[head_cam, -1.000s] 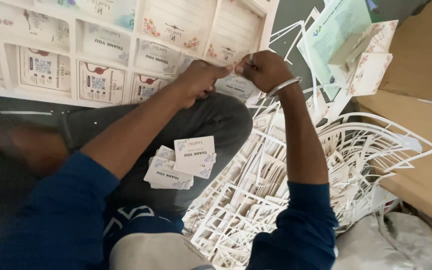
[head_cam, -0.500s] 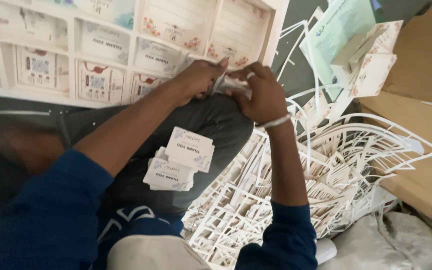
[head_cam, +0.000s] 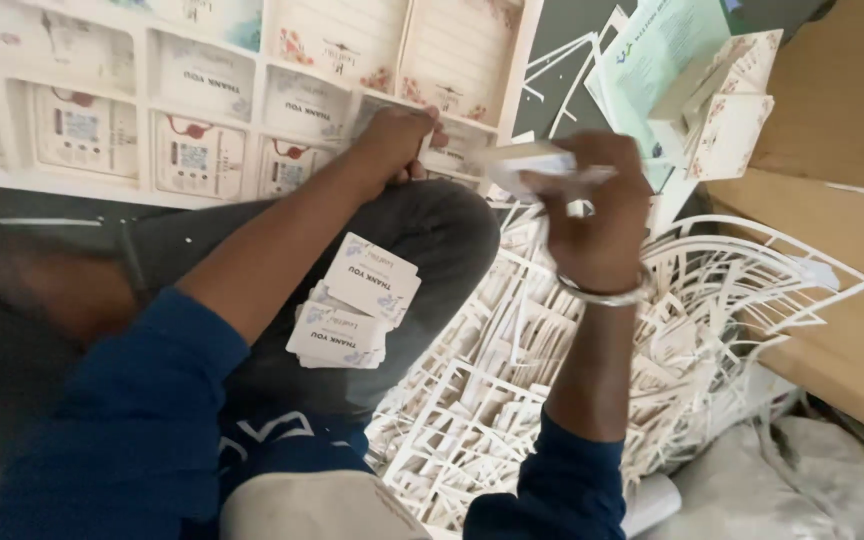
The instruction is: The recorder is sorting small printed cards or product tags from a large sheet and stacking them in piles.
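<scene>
A large white die-cut sheet of printed cards (head_cam: pixel 202 110) lies across the top left. My left hand (head_cam: pixel 397 135) rests on its lower right part, fingers pressing a card there. Raised to the right of the sheet, my right hand (head_cam: pixel 592 215) is closed on a small white card (head_cam: pixel 532 165), which looks blurred. A metal bangle circles that wrist. A small stack of punched-out cards (head_cam: pixel 357 300) sits on my dark trouser leg (head_cam: pixel 422 240).
A heap of white cut-out paper frames (head_cam: pixel 672 340) lies at the right. Brown cardboard (head_cam: pixel 842 200) fills the far right. Green printed paper (head_cam: pixel 667 50) and small card boxes (head_cam: pixel 737 120) sit at the top right. A grey sack (head_cam: pixel 812 490) lies at the bottom right.
My right hand has pulled away from the sheet toward the right and up, carrying a card. The left hand stays pressed on the sheet.
</scene>
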